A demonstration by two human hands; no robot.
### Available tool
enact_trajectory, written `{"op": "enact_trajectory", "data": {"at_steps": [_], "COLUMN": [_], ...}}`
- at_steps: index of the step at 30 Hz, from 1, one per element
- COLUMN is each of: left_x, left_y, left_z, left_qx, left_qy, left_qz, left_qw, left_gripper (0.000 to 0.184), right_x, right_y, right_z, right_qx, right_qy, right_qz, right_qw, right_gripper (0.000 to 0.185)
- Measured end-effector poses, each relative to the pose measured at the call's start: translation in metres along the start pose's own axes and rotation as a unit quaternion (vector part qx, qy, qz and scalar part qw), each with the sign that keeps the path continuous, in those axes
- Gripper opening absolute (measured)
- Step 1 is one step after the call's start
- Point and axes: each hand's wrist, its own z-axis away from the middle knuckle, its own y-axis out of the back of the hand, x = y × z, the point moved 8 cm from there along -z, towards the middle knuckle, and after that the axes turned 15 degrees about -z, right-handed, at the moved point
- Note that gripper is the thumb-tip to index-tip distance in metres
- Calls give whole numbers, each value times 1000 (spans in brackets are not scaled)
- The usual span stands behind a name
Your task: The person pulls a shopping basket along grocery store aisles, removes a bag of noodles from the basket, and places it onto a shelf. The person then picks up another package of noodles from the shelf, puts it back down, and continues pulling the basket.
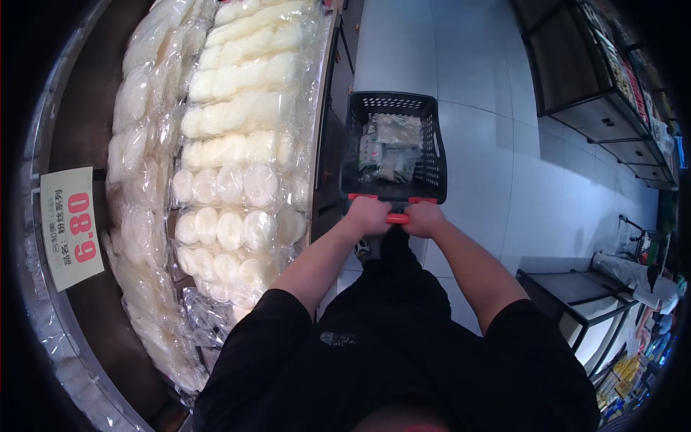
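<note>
In front of my body is a black shopping basket point(440, 162) with slotted sides and a red handle point(396, 218). My left hand point(370, 215) is wrapped round the left part of the handle. On its right part my right hand point(423, 219) is closed in the same way, a short gap apart from the left. Inside the basket lie several clear plastic packages point(399, 131); their contents are hard to make out. The underside of the basket and whatever carries it are hidden.
To the left, a shelf holds wrapped packs of white noodles point(241, 108) beside a price sign point(70, 227) reading 6.80. Grey floor tiles point(475, 144) run ahead. Dark display cabinets point(586, 72) line the right, with another black basket point(648, 246) farther back.
</note>
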Motion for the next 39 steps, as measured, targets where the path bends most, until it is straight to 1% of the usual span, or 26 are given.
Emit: {"op": "enact_trajectory", "data": {"at_steps": [3,6,7,10,15,20,23,26,29,33,39], "left_x": [-7,-11,-10,-15,-24,-43,-56,-70,-85,-107,-138], "left_y": [3,1,-1,5,20,34,49,64,81,97,127], "left_z": [-3,-12,-19,-31,-44,-65,-80,-95,-112,-138,-179], "left_qx": [133,52,-16,-86,-72,-64,-63,-61,-50,-28,-12], "left_qy": [73,39,30,19,-12,-7,-6,-15,-24,-33,-34], "left_qz": [-28,16,6,8,-14,-3,9,20,21,35,38], "left_qw": [988,998,999,996,997,998,998,998,998,998,999], "left_gripper": [34,33,33,33,31,29,28,29,30,29,28], "right_x": [-2,-5,-4,-2,-2,5,5,8,9,20,29], "right_y": [20,29,32,40,54,73,94,114,135,157,201], "right_z": [-4,-5,-6,-13,-22,-50,-63,-82,-98,-130,-165], "right_qx": [-7,-20,-26,-38,-42,-45,-30,-1,7,-25,-21], "right_qy": [-1,12,13,15,9,11,10,26,31,13,8], "right_qz": [-31,-39,-41,-51,-50,-32,-12,-32,-27,3,-11], "right_qw": [1000,999,999,998,998,998,999,999,999,1000,1000], "right_gripper": [33,33,33,33,32,32,33,34,34,37,34]}}
